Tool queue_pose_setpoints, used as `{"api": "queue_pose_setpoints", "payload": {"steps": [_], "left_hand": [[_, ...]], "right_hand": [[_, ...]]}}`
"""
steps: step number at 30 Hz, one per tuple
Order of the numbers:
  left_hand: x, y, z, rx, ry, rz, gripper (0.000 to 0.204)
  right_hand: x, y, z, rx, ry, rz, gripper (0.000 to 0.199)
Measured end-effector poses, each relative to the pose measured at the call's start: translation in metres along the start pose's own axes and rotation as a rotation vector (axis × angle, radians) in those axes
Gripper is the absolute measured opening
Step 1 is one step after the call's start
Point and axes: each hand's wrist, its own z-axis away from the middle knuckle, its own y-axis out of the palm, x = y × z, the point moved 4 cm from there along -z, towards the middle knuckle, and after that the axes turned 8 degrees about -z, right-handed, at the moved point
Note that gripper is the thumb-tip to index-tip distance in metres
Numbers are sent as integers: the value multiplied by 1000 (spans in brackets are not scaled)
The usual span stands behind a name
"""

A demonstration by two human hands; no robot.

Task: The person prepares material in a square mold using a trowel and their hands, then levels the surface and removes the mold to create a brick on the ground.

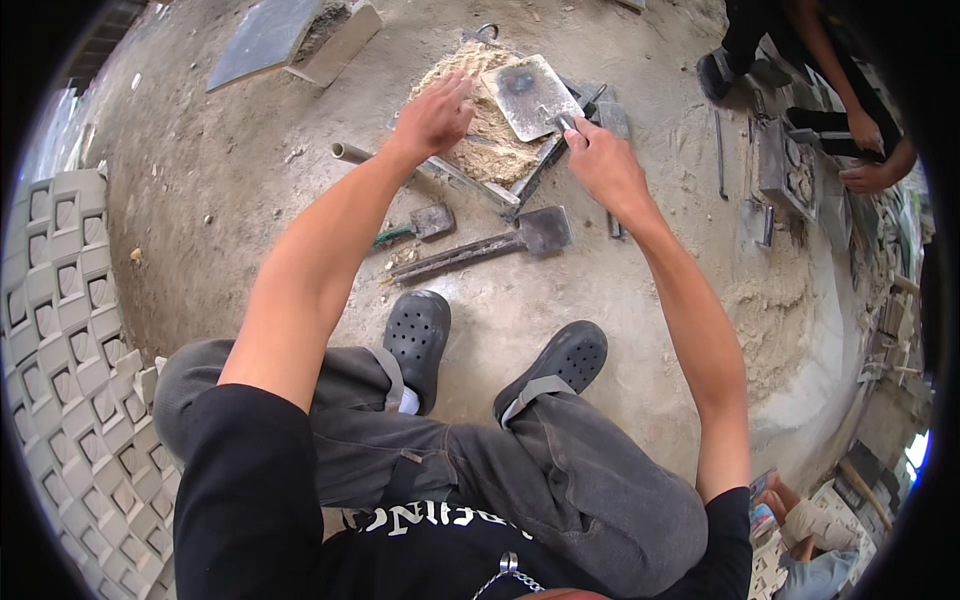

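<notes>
Dusty ground [200, 190], stacked blocks [68, 330]; right fingers [580, 135] grip trowel [530, 95], left fingers [456, 87] extended over sand [498, 158].

From head height, the single view (a wide fisheye, dark-rimmed) looks steeply down, close above the trousers [610, 490], facing forward past the shoes [418, 335] to the ground [270, 190] beyond

Dusty ground [220, 170] bears a metal frame [472, 183] at twelve o'clock, a broad flat-bladed tool [545, 231] and green-handled trowel [434, 219] nearer centre, a grey slab [262, 42] at eleven, stacked cut-out blocks [65, 275] at nine, loose sand [768, 325] at three.
</notes>
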Motion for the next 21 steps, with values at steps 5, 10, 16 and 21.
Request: {"api": "queue_pose_setpoints", "payload": {"steps": [5,10,16,21], "left_hand": [[24,2,4,-197,-248,-47,61],[21,7,3,-99,-154,-76,66],[4,3,19,-29,-85,-143,81],[-7,-4,35,-72,-364,-131,101]], "right_hand": [[5,-6,-7,31,-70,50,39],[15,-39,-10,-52,-39,126,40],[16,-22,-45,-222,-186,235,41],[40,14,-34,-62,-298,288,42]]}}
